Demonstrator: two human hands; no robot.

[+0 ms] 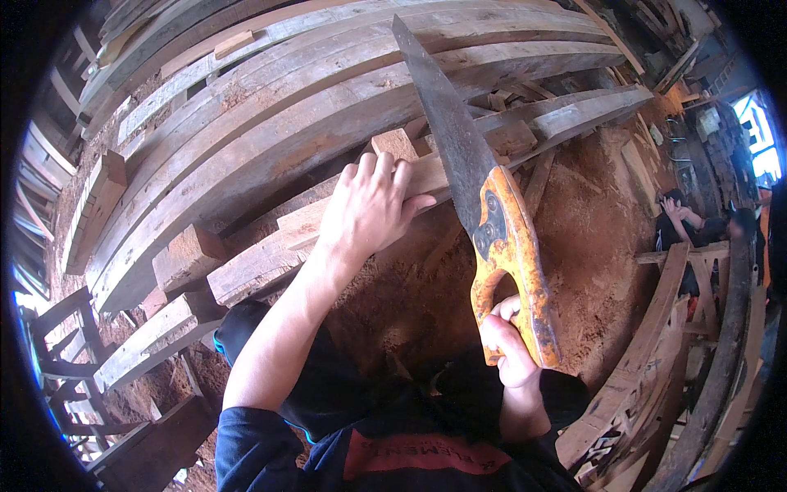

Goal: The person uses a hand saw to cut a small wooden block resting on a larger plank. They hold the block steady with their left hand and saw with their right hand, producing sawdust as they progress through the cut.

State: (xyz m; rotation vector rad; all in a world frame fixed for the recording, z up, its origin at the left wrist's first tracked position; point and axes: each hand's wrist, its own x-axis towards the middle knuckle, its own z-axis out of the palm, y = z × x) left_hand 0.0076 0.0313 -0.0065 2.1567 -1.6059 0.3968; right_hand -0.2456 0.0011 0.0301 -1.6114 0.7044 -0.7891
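Note:
My right hand (510,344) is closed round the lower part of the worn yellow handle of a handsaw (449,131). The wide grey blade points up and away to the left, lying across a narrow wooden board (428,175). My left hand (366,203) holds that board from above, its fingers curled over the far edge and the thumb stretched toward the blade. The board rests along a longer plank (254,266). Where the saw's teeth meet the wood, I cannot tell whether there is a cut.
Long heavy beams (320,115) lie beyond my hands. Wooden blocks (190,256) sit at the left, near a dark wooden frame (70,344). Stacked planks (648,361) stand at the right, where another person's hands (679,215) show. Sawdust covers the brown ground (586,246).

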